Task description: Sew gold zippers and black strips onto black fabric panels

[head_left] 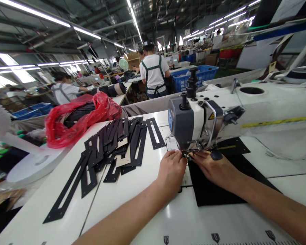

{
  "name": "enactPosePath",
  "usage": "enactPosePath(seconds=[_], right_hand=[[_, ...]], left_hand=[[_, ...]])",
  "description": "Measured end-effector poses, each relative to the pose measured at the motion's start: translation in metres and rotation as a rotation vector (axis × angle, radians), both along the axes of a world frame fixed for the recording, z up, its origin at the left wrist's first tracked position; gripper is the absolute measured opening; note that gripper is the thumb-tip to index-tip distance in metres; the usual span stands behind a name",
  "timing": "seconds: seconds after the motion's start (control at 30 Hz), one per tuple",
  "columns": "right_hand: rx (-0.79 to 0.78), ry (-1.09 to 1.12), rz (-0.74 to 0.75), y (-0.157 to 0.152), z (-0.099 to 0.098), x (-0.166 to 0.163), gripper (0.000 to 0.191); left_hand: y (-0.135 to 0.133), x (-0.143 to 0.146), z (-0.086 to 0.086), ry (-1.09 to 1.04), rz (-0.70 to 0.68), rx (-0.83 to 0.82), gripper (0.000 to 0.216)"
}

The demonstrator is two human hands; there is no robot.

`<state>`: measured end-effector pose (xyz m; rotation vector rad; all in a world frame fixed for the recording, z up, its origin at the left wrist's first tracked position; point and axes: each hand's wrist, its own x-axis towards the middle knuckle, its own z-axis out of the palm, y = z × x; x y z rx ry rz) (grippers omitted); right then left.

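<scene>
Black fabric [206,194]: matte, flat, straight-edged, below and right of the sewing head [182,117]. Left edge points from the head toward near side; long axis unclear under right forearm [270,200]. Right hand [216,168] spread flat on fabric; left hand [172,170] curled beneath head, grip cannot be told.

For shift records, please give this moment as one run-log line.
left hand: below grey-white sewing machine head, grip unclear | right hand: over flat black fabric | white table: piled black slotted strips
</scene>
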<state>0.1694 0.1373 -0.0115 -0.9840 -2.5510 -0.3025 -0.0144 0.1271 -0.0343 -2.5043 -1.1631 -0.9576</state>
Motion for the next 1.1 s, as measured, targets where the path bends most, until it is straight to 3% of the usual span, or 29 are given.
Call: enactPosePath(seconds=[0.47, 0.7, 0.9, 1.1], right_hand=[[-0.007, 0.044, 0.003, -0.0002, -0.0021, 0.0006, 0.024], [0.084, 0.140, 0.000, -0.0023, 0.0006, -0.0047, 0.027], [0.042, 0.174, -0.004, -0.0024, -0.0023, -0.0028, 0.026], [0.092, 0.166, -0.055, -0.0024, -0.0071, -0.0016, 0.021]], left_hand=[[0.0004, 0.0016, -0.0002, -0.057, -0.013, 0.035, 0.011], [0.0014, 0.0026, -0.0012, -0.084, 0.010, 0.032, 0.017], [0.0005, 0.0031, 0.0000, -0.116, -0.019, 0.063, 0.015], [0.0021, 0.0038, -0.0023, -0.139, -0.015, -0.033, 0.013]])
